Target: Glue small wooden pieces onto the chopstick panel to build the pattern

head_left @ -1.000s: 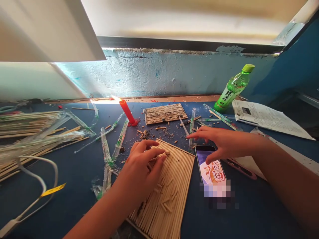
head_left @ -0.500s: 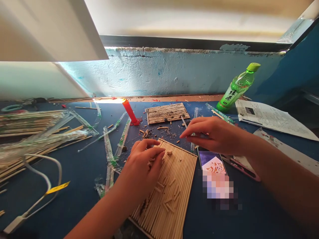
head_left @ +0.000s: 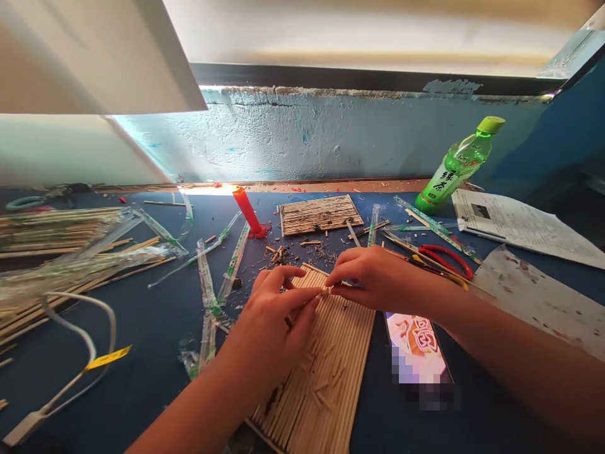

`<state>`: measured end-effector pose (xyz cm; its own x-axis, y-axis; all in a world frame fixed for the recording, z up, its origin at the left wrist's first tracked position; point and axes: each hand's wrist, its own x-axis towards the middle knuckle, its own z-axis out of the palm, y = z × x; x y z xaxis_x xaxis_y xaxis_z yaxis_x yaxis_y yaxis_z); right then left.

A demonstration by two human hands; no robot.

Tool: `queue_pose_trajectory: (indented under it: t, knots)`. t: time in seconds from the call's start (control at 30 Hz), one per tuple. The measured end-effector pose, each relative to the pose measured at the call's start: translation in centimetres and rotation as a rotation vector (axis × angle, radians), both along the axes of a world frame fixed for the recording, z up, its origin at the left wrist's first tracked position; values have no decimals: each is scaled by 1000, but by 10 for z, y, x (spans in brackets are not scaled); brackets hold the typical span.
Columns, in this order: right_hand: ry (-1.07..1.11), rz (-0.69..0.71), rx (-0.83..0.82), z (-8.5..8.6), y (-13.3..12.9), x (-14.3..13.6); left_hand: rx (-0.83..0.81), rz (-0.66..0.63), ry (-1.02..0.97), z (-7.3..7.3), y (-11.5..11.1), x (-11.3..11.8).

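A panel of pale wooden sticks [head_left: 338, 378] laid side by side rests on the table, with several short cut stick pieces [head_left: 326, 388] scattered on it. Over the panel's upper part, my left hand [head_left: 281, 309] is closed, its thumb and forefinger pinching a small cluster of stick pieces [head_left: 325, 291]. My right hand [head_left: 366, 274] meets it there, fingertips pinched on the same cluster; the fingers partly hide it. Behind the hands lies a smaller stick panel [head_left: 321, 215] with dark marks, a whitish thin rod [head_left: 353, 233] leaning at its right corner.
A lit red candle [head_left: 248, 211] stands at the back. Stick bundles [head_left: 61, 233] in plastic and a white cable [head_left: 87, 340] lie left. On the right are a phone [head_left: 418, 347], red-handled scissors [head_left: 449, 258], a green tea bottle [head_left: 456, 167] and papers [head_left: 524, 221]. Wood scraps litter the middle.
My right hand has moved left and down from near the whitish rod to meet my left fingertips. The scissors now show beyond my right forearm. My left hand has barely moved.
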<state>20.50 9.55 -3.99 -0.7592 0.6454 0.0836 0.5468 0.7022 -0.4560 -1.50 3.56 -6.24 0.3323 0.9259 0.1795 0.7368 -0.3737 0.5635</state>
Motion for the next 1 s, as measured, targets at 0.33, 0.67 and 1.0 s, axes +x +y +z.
queue_pose_trajectory:
  t: [0.33,0.67,1.0]
  knots:
    - [47,-26,-3,4,11,9,33,74,-67,8,4,-7]
    - [-40,-562,32,-15,42,36,6,178,-215,17,10,-13]
    - [-32,-659,0,-26,47,36,-94,-95,13,32,-9,-12]
